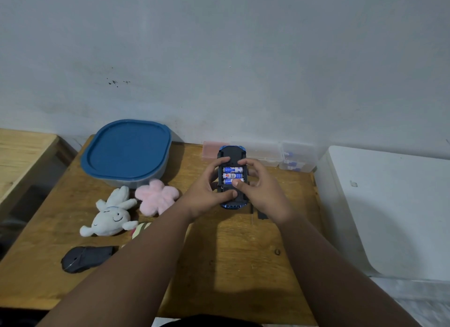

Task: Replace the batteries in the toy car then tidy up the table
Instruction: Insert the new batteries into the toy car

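A blue toy car (231,154) lies upside down on the wooden table (238,266), its black underside up. The battery bay is uncovered and holds three blue-and-white batteries (232,175) side by side. My left hand (207,188) grips the car's left side, thumb across its near end. My right hand (263,190) holds the right side, thumb pressing on the nearest battery. A small black piece (261,214) lies on the table just under my right wrist; it may be the bay cover.
A blue-lidded container (126,151) stands at the back left. A white plush (112,214), a pink plush flower (155,197) and a black mouse-like object (85,257) lie at left. Clear plastic boxes (292,156) line the wall. A white surface (389,205) borders the right.
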